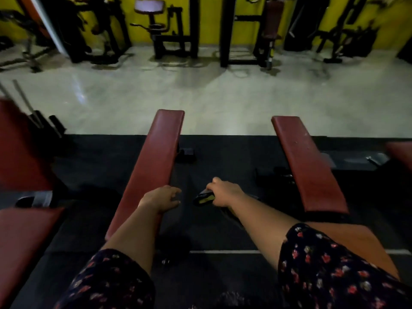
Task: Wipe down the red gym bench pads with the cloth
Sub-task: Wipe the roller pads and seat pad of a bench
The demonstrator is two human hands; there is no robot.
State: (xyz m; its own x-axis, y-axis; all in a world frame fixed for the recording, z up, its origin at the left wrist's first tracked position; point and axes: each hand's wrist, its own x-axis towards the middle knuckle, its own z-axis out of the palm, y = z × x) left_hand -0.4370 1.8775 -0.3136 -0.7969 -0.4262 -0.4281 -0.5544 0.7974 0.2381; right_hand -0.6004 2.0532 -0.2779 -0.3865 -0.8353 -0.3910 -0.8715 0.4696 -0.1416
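Note:
Two long red bench pads run away from me over a black floor mat: one in the middle (156, 157) and one to the right (305, 161). My left hand (161, 198) rests on the near right edge of the middle pad, fingers loosely curled and holding nothing. My right hand (224, 194) hangs in the gap between the two pads and grips a dark cloth with a yellow-green patch (204, 198). The cloth touches neither pad.
More red pads lie at the left edge (20, 148), the near left (22, 241) and the far right (399, 152). A barbell (29, 108) leans at the left. Black gym machines (165, 32) line the yellow wall beyond a pale floor.

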